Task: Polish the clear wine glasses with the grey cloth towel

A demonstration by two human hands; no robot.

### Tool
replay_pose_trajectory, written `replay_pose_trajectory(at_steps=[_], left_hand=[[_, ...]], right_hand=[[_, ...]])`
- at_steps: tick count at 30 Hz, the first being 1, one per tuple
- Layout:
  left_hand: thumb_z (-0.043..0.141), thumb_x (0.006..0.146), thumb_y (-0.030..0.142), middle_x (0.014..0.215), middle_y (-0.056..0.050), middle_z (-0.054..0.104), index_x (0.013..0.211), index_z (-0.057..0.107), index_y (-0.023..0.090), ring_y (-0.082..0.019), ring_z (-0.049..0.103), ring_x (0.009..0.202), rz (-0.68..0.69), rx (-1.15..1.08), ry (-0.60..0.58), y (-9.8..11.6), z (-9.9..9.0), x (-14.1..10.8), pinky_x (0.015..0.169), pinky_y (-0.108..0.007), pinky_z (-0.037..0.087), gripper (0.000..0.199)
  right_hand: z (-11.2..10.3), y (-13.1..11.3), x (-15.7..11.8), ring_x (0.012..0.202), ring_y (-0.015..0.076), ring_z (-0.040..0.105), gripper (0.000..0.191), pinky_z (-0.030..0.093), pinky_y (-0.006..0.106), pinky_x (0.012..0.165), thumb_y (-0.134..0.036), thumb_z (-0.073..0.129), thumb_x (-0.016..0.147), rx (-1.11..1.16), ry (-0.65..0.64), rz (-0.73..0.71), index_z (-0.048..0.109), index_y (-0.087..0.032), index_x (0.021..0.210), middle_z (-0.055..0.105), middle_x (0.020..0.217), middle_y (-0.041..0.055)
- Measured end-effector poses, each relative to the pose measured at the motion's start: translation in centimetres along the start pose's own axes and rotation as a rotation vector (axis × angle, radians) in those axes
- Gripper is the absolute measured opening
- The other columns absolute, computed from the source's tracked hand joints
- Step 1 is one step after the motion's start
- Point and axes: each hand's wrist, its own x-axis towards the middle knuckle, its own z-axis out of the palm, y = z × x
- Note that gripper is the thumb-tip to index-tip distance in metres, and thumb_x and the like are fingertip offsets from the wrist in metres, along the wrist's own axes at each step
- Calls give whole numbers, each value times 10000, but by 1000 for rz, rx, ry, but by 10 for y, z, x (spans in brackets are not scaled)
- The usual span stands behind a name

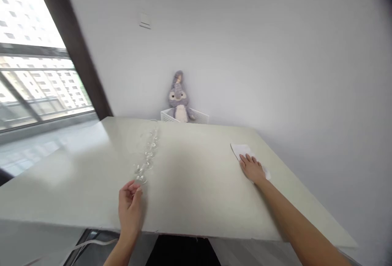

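Observation:
My left hand (pixel 130 204) is over the near left part of the table, its fingers curled and the thumb against them. It pinches the near end of a strand of small clear, shiny pieces (pixel 148 156), which runs away from me across the tabletop. The exact kind of the pieces is too blurred to tell. Off to the right, my right hand (pixel 252 168) lies flat with fingers spread on a white sheet (pixel 241 149), a cloth or paper. The palm and fingers cover part of that sheet.
Both hands are over a pale table (pixel 196 184). At its far edge, a grey plush toy (pixel 178 96) sits in a white mesh basket (pixel 199 117) against the wall. A window (pixel 39 82) is on the left. Below the near edge runs a white cable (pixel 92 242).

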Motion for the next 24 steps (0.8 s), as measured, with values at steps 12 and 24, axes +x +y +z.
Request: replay_pose_trajectory(at_steps=[12,24], left_hand=[[381,840,431,1062,-146,551,992,448,203,-217,594,913,-681,-789,-197,29,14,33,618,-328,522,283],[450,843,303,1163,-211,474,931,476,79,-249,514,1069,-678,-969,-235,41,15,35,762,-295,519,242]], right_hand=[[-39,-202,-66,1023,244,434,337,352,396,854,-392,360,866,232,103,-873,508,-302,1156,519,1177,38],[-57,-182,-122,819,143,574,175,446,240,749,-207,455,815,852,-416,-928,601,-211,910,626,888,-5]])
